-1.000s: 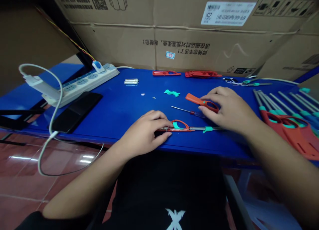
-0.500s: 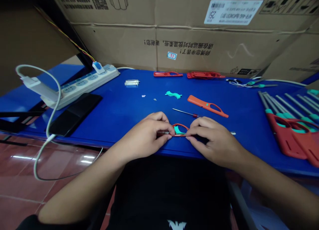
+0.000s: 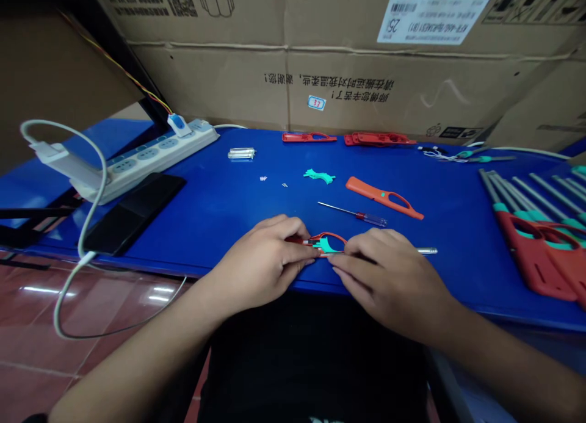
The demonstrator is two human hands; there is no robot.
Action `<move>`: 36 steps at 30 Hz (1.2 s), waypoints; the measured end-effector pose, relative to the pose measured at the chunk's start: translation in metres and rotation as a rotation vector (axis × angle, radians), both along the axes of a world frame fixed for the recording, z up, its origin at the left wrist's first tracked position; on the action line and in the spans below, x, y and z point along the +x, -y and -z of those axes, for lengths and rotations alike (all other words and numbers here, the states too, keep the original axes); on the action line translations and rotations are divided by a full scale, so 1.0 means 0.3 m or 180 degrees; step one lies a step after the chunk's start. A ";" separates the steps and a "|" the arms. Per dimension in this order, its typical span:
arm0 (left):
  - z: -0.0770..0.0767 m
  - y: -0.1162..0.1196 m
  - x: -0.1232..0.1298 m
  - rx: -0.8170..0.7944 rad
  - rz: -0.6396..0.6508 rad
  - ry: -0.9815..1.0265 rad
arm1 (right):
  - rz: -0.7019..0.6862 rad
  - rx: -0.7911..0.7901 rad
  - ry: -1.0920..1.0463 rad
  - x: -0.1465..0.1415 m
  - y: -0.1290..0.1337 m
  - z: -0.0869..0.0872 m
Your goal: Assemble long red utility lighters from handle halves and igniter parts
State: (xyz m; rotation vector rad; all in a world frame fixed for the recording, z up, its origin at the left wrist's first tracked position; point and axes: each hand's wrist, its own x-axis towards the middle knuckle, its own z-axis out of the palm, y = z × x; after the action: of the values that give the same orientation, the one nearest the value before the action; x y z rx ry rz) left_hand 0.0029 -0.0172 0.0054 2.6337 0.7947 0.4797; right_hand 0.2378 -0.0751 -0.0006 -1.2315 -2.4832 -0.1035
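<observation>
Near the front edge of the blue table, both hands work on a red long-nosed lighter (image 3: 336, 235) with its casing lying open. My left hand (image 3: 270, 261) pinches the handle end, its fingers largely covering that part. A teal trigger (image 3: 326, 246) sits in the loop of the casing. My right hand (image 3: 384, 270) has its fingertips closed on the lighter just right of the trigger; the metal tube (image 3: 428, 251) sticks out beyond that hand. Behind the hands lie a screwdriver (image 3: 361, 216) and an orange casing half (image 3: 384, 197).
Several teal triggers (image 3: 319, 176), small screws (image 3: 284, 185) and clear fuel tanks (image 3: 242, 153) lie farther back. Red casing halves (image 3: 379, 139) rest by the cardboard box (image 3: 229, 81). Lighters (image 3: 535, 252) are stacked at right; a phone (image 3: 135, 212) and power strip (image 3: 155, 157) are left.
My right hand has shifted left along the lighter, toward the trigger, and uncovered the screwdriver's handle. My left hand still pinches the handle end, slightly lower in view.
</observation>
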 end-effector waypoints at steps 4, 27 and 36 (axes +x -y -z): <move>0.011 0.009 0.001 -0.0031 -0.0029 0.0131 | 0.0004 0.0324 0.0418 -0.044 0.018 -0.003; 0.003 0.020 -0.044 -0.0157 -0.0182 0.0391 | 0.0216 0.0330 0.0607 -0.074 0.020 -0.003; 0.016 0.073 -0.051 -0.0058 -0.0506 0.0456 | 0.0270 0.0195 0.0456 -0.064 0.014 -0.001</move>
State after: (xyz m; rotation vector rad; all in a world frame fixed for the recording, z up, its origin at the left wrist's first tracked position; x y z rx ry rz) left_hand -0.0125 -0.0390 0.0005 2.4977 0.9608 0.6917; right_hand 0.2186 -0.0792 -0.0002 -1.3468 -2.5267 -0.2976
